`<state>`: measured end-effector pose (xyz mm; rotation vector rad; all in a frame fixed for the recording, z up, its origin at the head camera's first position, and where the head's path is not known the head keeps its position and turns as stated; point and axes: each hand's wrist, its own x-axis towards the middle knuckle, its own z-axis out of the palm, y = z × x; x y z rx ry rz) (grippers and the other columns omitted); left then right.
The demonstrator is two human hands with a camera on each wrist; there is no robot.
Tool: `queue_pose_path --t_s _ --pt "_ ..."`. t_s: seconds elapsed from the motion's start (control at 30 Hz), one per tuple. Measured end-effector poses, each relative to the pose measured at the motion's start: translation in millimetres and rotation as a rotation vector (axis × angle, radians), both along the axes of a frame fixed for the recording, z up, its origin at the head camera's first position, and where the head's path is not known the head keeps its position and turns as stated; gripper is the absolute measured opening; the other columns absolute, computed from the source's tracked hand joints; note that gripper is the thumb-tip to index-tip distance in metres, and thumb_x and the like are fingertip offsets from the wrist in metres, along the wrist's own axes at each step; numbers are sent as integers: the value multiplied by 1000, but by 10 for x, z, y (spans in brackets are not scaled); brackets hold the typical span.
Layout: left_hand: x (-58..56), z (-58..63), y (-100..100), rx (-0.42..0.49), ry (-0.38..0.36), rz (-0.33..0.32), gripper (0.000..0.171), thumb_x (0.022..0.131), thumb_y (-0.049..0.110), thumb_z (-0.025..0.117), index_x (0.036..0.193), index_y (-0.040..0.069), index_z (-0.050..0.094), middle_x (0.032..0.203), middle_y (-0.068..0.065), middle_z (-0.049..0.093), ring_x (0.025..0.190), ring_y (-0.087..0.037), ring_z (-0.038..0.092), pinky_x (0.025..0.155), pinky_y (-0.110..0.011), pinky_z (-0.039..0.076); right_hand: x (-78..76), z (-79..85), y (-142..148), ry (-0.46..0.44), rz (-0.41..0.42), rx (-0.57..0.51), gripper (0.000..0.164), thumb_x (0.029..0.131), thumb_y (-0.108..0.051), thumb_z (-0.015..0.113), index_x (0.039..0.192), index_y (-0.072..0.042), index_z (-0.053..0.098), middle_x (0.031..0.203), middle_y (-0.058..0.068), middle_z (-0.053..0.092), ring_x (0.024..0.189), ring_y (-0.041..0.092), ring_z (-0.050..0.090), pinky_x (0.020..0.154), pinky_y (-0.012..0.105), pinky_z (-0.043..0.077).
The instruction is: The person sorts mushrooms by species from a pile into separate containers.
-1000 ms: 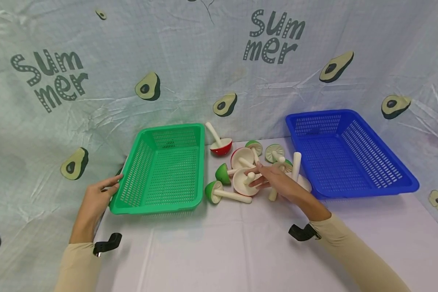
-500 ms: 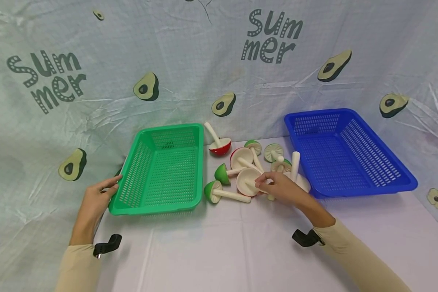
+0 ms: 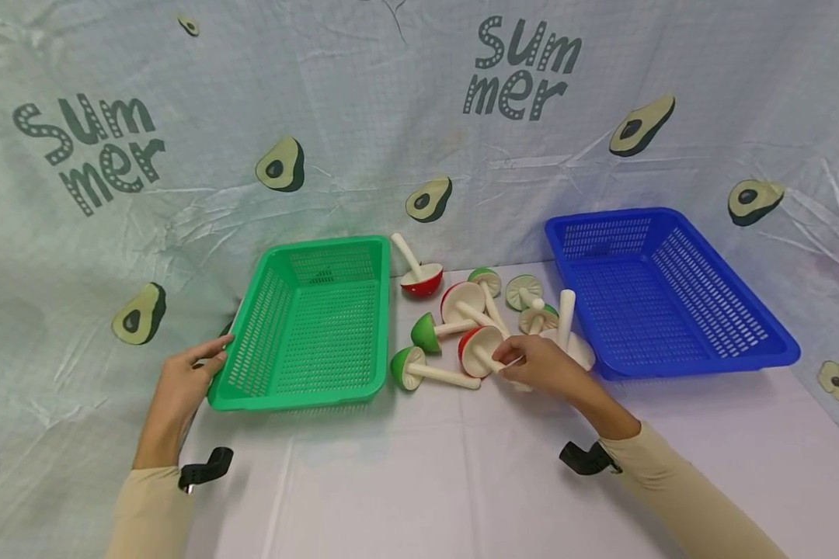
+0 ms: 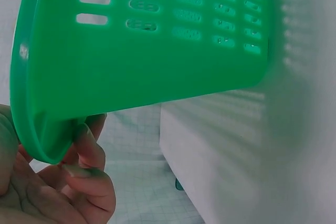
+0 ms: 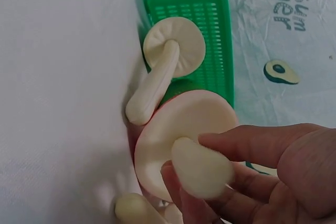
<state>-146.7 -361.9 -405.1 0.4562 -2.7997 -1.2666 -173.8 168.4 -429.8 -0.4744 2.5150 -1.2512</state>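
My right hand (image 3: 541, 362) pinches the pale stem of a red-capped toy mushroom (image 3: 477, 353) between thumb and fingers. In the right wrist view the stem (image 5: 202, 169) points toward the camera, and the mushroom's cream underside spreads behind it. Just left lies a green-capped mushroom (image 3: 409, 367) with its stem pointing right. My left hand (image 3: 187, 380) holds the left rim of a green plastic basket (image 3: 386, 326). Seen from the left wrist, the fingers (image 4: 92, 182) curl under the lip of that basket.
Several more toy mushrooms with red or green caps, among them a red one (image 3: 422, 289) at the back, lie between the baskets. A blue basket (image 3: 776, 341) stands on the right of the white tablecloth (image 3: 363, 481). Behind hangs a printed cloth (image 3: 363, 116).
My right hand's spread fingers have closed on the stem of the red-capped mushroom. That mushroom has shifted right and tipped, showing more of its red cap. My left hand stays at the rim.
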Motion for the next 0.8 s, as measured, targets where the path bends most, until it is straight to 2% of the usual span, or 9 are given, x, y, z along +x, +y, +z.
queue_pose_path --t_s 0.13,0.27,0.47,0.63,0.8 --pt "-10 12 -23 -6 -10 -9 45 110 28 44 153 14 48 150 -25 46 128 -39 48 84 -38 45 -11 12 1 -50 0 12 25 89 -2 70 113 5 71 100 11 74 95 21 68 78 28 54" --pt "-1 35 -38 -3 -26 -34 46 110 29 44 155 16 46 150 -24 44 121 -36 50 80 -38 46 -24 -12 0 -112 -20 14 37 86 -1 71 121 8 65 98 12 72 89 19 66 74 27 54" --pt "18 79 -50 5 -43 -79 48 110 31 45 156 16 43 153 -26 40 120 -35 52 77 -36 49 -19 -54 14 -223 -4 -37 48 86 -3 72 130 12 61 91 7 60 76 14 57 67 27 53" --pt "14 82 -63 -16 -43 -94 48 110 31 46 156 16 44 151 -26 42 109 -28 55 71 -32 50 -34 -83 27 -284 -29 -115 50 88 -7 71 133 12 58 99 9 60 83 16 58 72 30 56" --pt "15 75 -69 -26 -37 -98 48 110 29 46 156 15 43 150 -27 42 109 -28 54 71 -32 49 -43 -70 23 -310 -39 -167 53 91 -11 71 137 10 55 110 13 62 91 19 60 76 33 57"
